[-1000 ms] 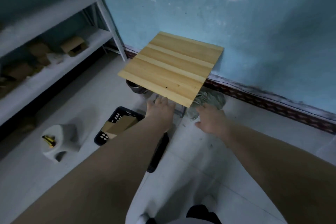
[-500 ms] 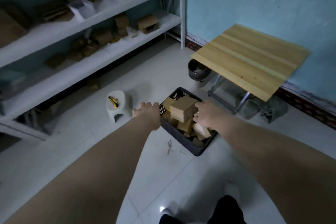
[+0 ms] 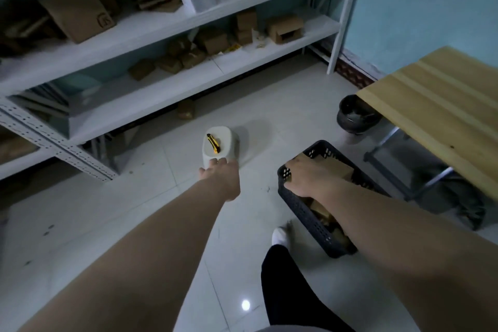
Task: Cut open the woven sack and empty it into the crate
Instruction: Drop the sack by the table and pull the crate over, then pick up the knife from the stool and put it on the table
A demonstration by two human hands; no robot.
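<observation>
left hand point(image 3: 221, 176) gone from crate point(image 3: 304, 214) to stool point(image 3: 232, 143), right hand point(image 3: 305, 178) onto crate rim

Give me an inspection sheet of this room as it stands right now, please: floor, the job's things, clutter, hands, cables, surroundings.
Surface: white tiled floor, glossy, a few dark specks.
Job's things: black perforated crate on the floor, cardboard boxes inside; yellow utility knife lying on a white stool; dark bundle under the wooden table, possibly the sack, too dim to tell.
Clutter: black bucket beside the table.
Hands: left hand reaches to the stool's near edge, fingers straight; right hand lies over the crate's rim, grip unclear.
Cables: nothing seen.
Surroundings: white shelves holding brown cartons; blue wall.
</observation>
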